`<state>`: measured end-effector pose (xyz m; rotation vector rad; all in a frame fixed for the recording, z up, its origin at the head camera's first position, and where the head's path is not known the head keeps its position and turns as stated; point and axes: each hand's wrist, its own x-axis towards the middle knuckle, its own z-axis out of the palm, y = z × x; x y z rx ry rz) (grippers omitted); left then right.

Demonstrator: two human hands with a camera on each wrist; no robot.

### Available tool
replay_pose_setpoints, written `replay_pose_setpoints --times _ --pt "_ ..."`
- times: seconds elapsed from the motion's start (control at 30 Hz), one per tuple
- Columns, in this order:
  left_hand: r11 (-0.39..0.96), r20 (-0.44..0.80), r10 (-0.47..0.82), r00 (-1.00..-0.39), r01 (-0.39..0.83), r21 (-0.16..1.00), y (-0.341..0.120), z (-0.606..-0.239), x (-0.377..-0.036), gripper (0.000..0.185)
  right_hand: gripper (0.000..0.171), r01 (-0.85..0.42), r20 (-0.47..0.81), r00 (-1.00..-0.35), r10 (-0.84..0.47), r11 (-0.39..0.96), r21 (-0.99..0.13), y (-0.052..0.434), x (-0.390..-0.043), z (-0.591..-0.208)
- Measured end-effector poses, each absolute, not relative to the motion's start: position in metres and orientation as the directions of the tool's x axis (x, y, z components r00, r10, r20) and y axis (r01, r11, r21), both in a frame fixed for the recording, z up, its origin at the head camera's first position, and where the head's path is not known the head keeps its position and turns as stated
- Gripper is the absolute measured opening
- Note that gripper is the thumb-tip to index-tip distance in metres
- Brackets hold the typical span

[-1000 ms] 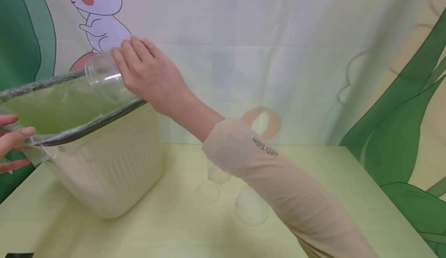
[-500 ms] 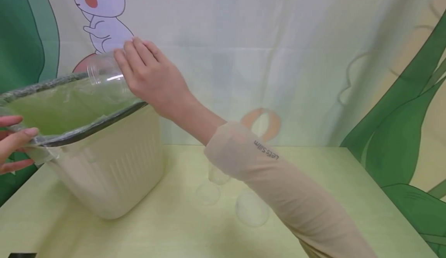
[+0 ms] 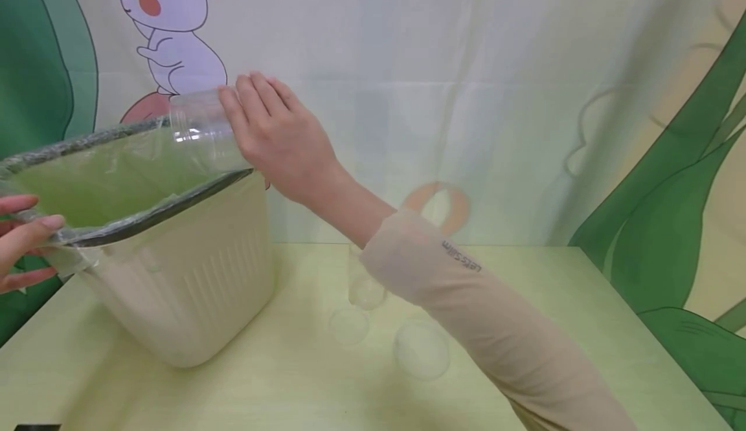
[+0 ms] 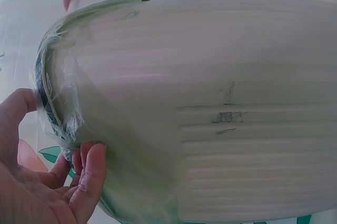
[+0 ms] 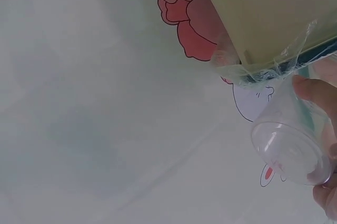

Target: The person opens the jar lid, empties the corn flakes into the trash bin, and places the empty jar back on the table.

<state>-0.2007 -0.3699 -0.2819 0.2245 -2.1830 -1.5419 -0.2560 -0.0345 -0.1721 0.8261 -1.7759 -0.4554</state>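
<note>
Clear plastic cup (image 3: pixel 201 130) held sideways over the tilted bin's rim (image 3: pixel 175 201)

We grip the cup in our right hand (image 3: pixel 280 136), its mouth above the green liner (image 3: pixel 99 182), while our left hand (image 3: pixel 20 240) pinches the bin's near rim and keeps the cream bin (image 3: pixel 186 288) tipped. To our judgement, we do best to steady the rim and release only once the cup sits well inside the opening. More cups (image 3: pixel 419 350) wait on the table (image 3: pixel 291 386).

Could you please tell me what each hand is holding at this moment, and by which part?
The right hand grips a clear plastic cup round its side wall, tipped over the bin. The left hand holds the lined waste bin by its rim.
</note>
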Motion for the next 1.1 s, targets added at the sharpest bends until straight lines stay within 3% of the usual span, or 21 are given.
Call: replay_pose_setpoints --times 0.3,0.47,0.57,0.7,1.1 --pt "0.353 0.271 -0.38 -0.884 0.133 0.926 -0.371 -0.281 -0.202 0.031 0.042 -0.342 0.682 -0.232 -0.694 0.715 0.61 -0.025 -0.256 -0.175" --pt "0.345 0.266 -0.378 -0.887 0.132 0.929 -0.372 -0.282 -0.203 0.031 0.079 -0.367 0.651 -0.336 -0.681 0.731 0.575 -0.021 -0.254 -0.175" --pt "0.352 0.268 -0.385 -0.883 0.129 0.927 -0.375 -0.284 -0.204 0.033 0.089 -0.39 0.626 -0.406 -0.666 0.746 0.54 -0.017 -0.254 -0.175" --pt "0.387 0.287 -0.4 -0.871 0.123 0.914 -0.377 -0.286 -0.204 0.037 0.089 -0.44 0.636 -0.443 -0.632 0.771 0.461 -0.012 -0.256 -0.177" --pt "0.375 0.289 -0.4 -0.87 0.132 0.918 -0.365 -0.277 -0.194 0.03 0.086 -0.53 0.685 -0.461 -0.563 0.794 0.296 -0.001 -0.259 -0.187"
